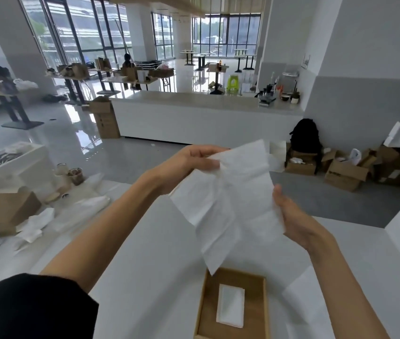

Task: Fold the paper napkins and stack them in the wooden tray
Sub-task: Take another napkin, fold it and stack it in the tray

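While I hold the napkin (233,199) aloft, left hand (189,165) pinches its far upper edge, right hand (291,216) grips its right edge. Its long axis hangs down toward the wooden tray (208,302), near and below, where one folded napkin (230,305) lies.

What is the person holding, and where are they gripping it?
A paper napkin: left hand pinches its top edge, right hand holds its right edge.
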`<state>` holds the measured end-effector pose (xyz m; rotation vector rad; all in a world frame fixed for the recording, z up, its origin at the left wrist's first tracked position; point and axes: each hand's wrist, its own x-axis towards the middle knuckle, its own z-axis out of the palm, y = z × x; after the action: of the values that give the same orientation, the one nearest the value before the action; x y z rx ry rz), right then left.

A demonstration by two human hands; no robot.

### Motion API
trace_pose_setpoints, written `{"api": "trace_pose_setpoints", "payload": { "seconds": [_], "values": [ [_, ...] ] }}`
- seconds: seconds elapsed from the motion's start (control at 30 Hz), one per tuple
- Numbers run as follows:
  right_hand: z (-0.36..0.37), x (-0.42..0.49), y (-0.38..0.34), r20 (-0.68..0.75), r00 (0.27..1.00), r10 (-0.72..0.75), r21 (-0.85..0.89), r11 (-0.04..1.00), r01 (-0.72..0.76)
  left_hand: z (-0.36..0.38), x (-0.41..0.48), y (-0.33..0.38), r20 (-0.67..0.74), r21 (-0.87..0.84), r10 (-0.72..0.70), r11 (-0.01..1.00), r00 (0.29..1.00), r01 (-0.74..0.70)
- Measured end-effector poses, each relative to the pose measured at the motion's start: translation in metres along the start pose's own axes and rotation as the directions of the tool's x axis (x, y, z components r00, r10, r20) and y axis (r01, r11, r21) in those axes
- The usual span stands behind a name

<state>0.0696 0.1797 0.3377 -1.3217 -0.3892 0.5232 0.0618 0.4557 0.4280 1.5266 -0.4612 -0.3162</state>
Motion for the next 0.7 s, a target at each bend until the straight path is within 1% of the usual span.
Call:
{"api": "trace_pose_setpoints", "payload": {
  "seconds": [0.03, 0.1, 0.13, 0.17, 0.2, 0.27, 0.3, 0.33, 0.4, 0.43, 0.47, 0.53, 0.63, 0.7],
  "values": [
    [-0.005, -0.002, 0.013, 0.013, 1.000, 0.021, 0.116, 0.993, -0.023, -0.003, -0.001, -0.006, -0.042, -0.038, 0.006, 0.999, 0.999, -0.007],
    [0.001, -0.008, 0.042, 0.070, 0.998, 0.008, 0.393, 0.919, -0.035, -0.007, -0.006, -0.018, -0.099, -0.105, 0.009, 0.994, 0.995, -0.020],
    [0.009, -0.011, 0.055, 0.088, 0.996, -0.008, 0.461, 0.887, -0.034, -0.009, -0.008, -0.023, -0.108, -0.136, 0.013, 0.990, 0.994, -0.028],
    [0.019, -0.011, 0.068, 0.077, 0.997, -0.013, 0.480, 0.877, -0.026, -0.010, -0.011, -0.028, -0.114, -0.164, 0.012, 0.986, 0.993, -0.030],
    [0.029, -0.010, 0.075, 0.043, 0.999, -0.003, 0.457, 0.889, -0.017, -0.010, -0.013, -0.033, -0.127, -0.191, 0.004, 0.981, 0.992, -0.028],
    [0.043, -0.004, 0.077, -0.093, 0.996, -0.005, 0.387, 0.921, 0.041, -0.010, -0.018, -0.041, -0.190, -0.186, -0.042, 0.983, 0.981, 0.007],
    [0.046, -0.001, 0.073, -0.175, 0.985, -0.008, 0.330, 0.942, 0.066, -0.010, -0.021, -0.045, -0.236, -0.139, -0.062, 0.990, 0.970, 0.029],
    [0.049, 0.001, 0.066, -0.251, 0.968, -0.008, 0.269, 0.960, 0.078, -0.011, -0.025, -0.050, -0.285, -0.056, -0.070, 0.997, 0.956, 0.056],
    [0.046, 0.003, 0.053, -0.335, 0.942, -0.022, 0.174, 0.981, 0.085, -0.014, -0.033, -0.059, -0.355, 0.136, -0.062, 0.984, 0.933, 0.118],
    [0.041, 0.002, 0.046, -0.359, 0.933, -0.027, 0.130, 0.988, 0.078, -0.015, -0.036, -0.063, -0.361, 0.194, -0.068, 0.970, 0.930, 0.146],
    [0.036, 0.001, 0.038, -0.373, 0.927, -0.030, 0.078, 0.995, 0.063, -0.015, -0.039, -0.067, -0.359, 0.216, -0.084, 0.961, 0.929, 0.171],
    [0.026, -0.005, 0.021, -0.343, 0.938, -0.039, -0.021, 0.999, 0.034, -0.011, -0.043, -0.070, -0.349, 0.198, -0.120, 0.960, 0.929, 0.199],
    [0.011, -0.015, -0.001, -0.215, 0.976, -0.032, -0.117, 0.993, 0.007, -0.002, -0.041, -0.074, -0.349, 0.134, -0.120, 0.975, 0.929, 0.177],
    [0.003, -0.020, -0.008, -0.223, 0.974, -0.032, -0.175, 0.985, -0.008, 0.003, -0.038, -0.076, -0.345, 0.075, -0.120, 0.985, 0.931, 0.155]
  ]
}}
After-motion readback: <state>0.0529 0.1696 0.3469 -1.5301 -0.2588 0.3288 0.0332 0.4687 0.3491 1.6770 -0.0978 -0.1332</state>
